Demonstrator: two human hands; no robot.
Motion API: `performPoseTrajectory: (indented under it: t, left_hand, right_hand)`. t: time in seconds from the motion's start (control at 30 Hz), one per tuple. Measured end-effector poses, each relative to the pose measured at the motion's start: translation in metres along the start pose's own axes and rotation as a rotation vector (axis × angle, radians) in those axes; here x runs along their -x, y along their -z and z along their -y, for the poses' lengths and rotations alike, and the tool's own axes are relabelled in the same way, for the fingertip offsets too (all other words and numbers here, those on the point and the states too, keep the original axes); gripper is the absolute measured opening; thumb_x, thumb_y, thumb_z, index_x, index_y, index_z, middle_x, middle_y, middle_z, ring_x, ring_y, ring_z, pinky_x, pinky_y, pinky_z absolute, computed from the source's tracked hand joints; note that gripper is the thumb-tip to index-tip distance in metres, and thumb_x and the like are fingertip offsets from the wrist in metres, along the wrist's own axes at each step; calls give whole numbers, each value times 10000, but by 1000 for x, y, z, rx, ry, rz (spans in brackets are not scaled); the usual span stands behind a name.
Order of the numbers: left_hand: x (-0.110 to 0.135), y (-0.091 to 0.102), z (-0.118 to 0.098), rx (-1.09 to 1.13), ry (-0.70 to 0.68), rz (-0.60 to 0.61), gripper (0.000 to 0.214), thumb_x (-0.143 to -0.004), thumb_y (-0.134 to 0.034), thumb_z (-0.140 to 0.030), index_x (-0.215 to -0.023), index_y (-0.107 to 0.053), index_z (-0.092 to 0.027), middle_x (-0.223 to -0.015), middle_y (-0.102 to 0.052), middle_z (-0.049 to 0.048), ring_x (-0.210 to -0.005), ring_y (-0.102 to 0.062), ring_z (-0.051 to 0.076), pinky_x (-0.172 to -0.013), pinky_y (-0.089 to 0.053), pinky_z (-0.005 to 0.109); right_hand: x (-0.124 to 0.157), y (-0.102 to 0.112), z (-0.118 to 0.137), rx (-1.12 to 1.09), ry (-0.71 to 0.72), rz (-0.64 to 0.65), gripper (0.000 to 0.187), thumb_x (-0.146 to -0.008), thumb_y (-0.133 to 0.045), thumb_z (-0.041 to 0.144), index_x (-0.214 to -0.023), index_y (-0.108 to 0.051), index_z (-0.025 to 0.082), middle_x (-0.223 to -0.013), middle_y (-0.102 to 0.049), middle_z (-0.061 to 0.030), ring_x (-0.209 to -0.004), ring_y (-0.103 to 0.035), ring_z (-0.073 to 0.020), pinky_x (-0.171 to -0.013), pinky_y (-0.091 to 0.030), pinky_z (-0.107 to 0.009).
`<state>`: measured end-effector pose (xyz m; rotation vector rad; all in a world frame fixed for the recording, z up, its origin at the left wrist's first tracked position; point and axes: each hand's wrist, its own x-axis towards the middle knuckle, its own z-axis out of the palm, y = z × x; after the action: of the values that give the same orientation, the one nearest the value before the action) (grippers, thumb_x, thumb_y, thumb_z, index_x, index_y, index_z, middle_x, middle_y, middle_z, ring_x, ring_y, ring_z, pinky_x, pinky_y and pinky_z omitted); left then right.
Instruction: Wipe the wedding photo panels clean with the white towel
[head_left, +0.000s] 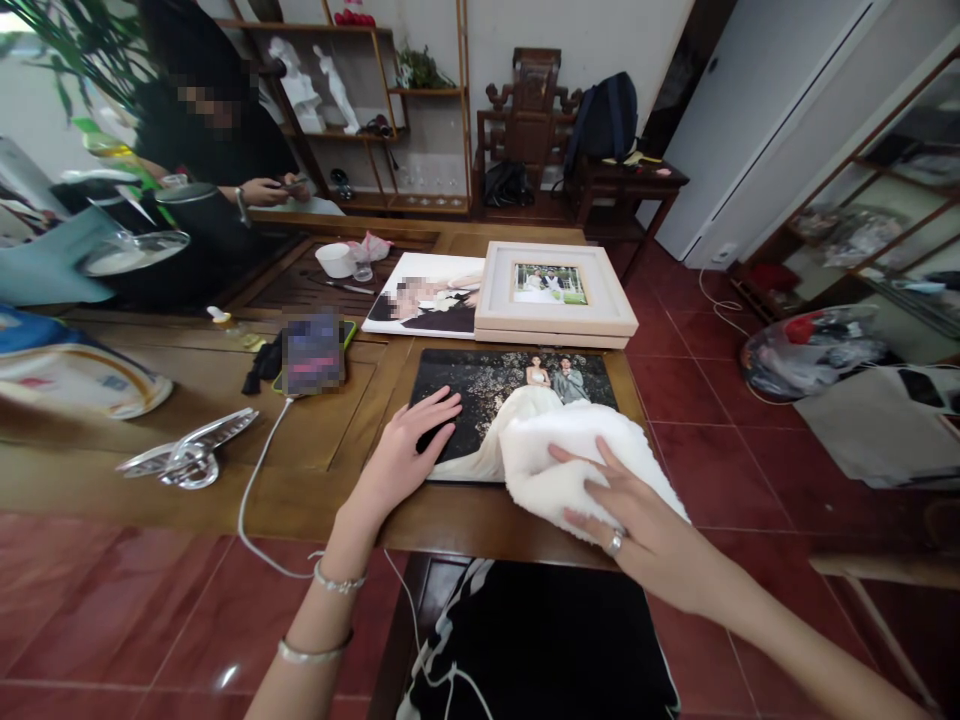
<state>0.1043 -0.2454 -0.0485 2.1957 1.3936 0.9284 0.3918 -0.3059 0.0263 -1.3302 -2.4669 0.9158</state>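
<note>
A dark wedding photo print [487, 395] lies flat at the near edge of the wooden table [330, 470]. My left hand [409, 450] rests flat on its left corner, fingers stretched out and spread. My right hand [637, 520], with a ring on one finger, presses a fluffy white cloth [570, 455] onto the print's lower right part, fingers laid over the cloth. The cloth hides that corner of the print.
Behind the print stand a white framed photo [553, 290] and another flat print [431, 295]. A phone [313, 352] with a white cable [259, 480], a metal clip [187, 455], a white cup [335, 260] and kettles sit left. Another person [217, 120] sits at the far side.
</note>
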Motion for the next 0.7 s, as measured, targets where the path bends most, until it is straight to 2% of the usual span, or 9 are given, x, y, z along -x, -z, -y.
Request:
performPoseTrajectory:
  t: [0.13, 0.27, 0.33, 0.43, 0.57, 0.7]
  left_hand:
    - [0, 0, 0, -1, 3, 2, 287, -945, -490, -277, -1184, -646, -252, -1300, -624, 58, -1317, -476, 241, -1078, -372, 504]
    - [0, 0, 1, -5, 1, -2, 285, -941, -497, -274, -1182, -646, -252, -1291, -631, 56, -1312, -481, 241, -1075, -376, 501]
    - [0, 0, 1, -4, 2, -3, 286, -941, -497, -275, -1185, -645, -256, -1293, -630, 55, -1313, -479, 243, -1074, -376, 500]
    - [0, 0, 1, 0, 2, -3, 283, -941, -496, -274, -1180, -648, -261, -1294, -629, 53, -1314, -478, 246, -1072, -379, 498]
    - [0, 0, 1, -2, 2, 1, 280, -943, -493, -275, -1174, -650, -257, -1292, -630, 52, -1315, -477, 243, -1077, -375, 495]
    - [0, 0, 1, -4, 3, -1, 286, -948, -488, -279, -1186, -643, -249, -1297, -625, 60, -1317, -474, 242, -1078, -374, 496]
  right_hand:
    - [-26, 13, -14, -24, -89, -50, 429, -946, -392, 547, -961, -680, 229, -1357, -575, -46, -1406, -283, -363, -1153, -202, -558]
    - [-59, 26, -34, -43, -93, -138, 510, -941, -341, 601, -821, -649, 212, -1185, -671, -58, -1321, -423, -365, -1155, -191, -525]
    - [-75, 33, -43, -46, -94, -190, 523, -929, -340, 627, -829, -648, 216, -1089, -697, -62, -1276, -469, -364, -1136, -221, -518]
    - [-93, 43, -53, -35, -123, -241, 545, -911, -347, 649, -893, -668, 209, -1077, -696, -90, -1233, -493, -378, -1071, -305, -523]
    - [-104, 50, -60, -23, -124, -238, 567, -902, -353, 655, -911, -681, 192, -1095, -694, -113, -1176, -528, -376, -1037, -333, -513]
    - [-96, 43, -54, -26, -150, -246, 549, -910, -347, 653, -890, -659, 201, -1048, -706, -97, -1185, -529, -366, -1084, -284, -526]
